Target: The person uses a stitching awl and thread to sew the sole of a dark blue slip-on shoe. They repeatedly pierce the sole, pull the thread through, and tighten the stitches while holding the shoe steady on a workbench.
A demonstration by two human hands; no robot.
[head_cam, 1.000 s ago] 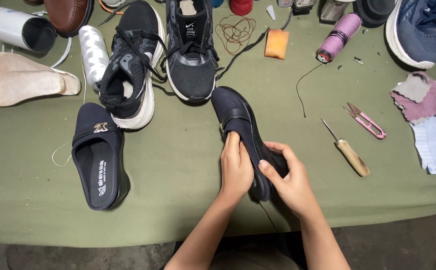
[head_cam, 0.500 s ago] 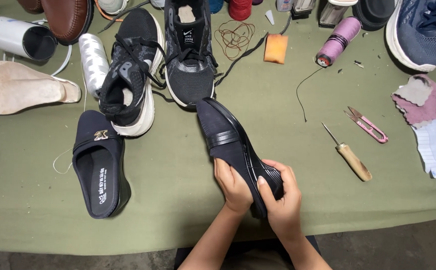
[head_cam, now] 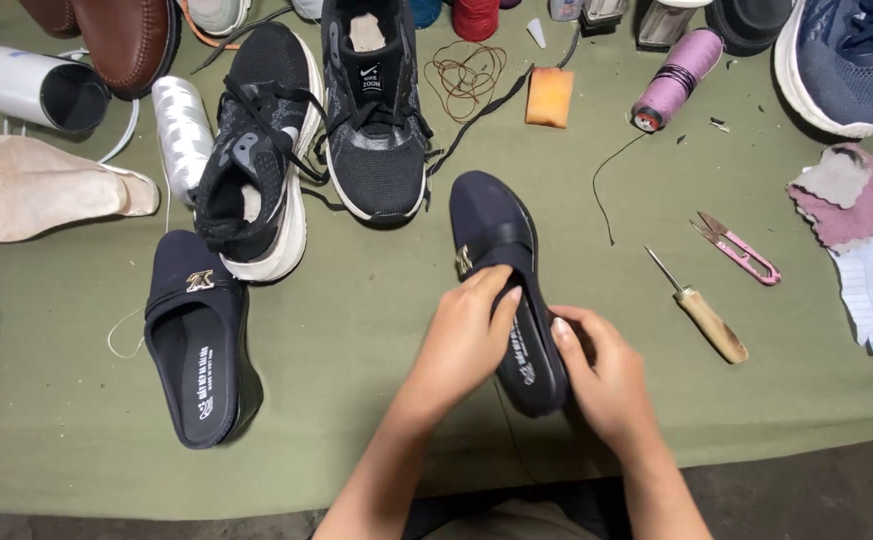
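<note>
The dark navy slip-on shoe lies on the green bench just in front of the person, opening upward, toe pointing away. The work looks to be at the inspecting or lining stage; the next move would call for a firm grip at the heel. The left hand curls over the shoe's near side, fingers pressing into the opening. The right hand cups the heel from the other side, closed round it. Its mate lies well apart to the left, an awl to the right.
</note>
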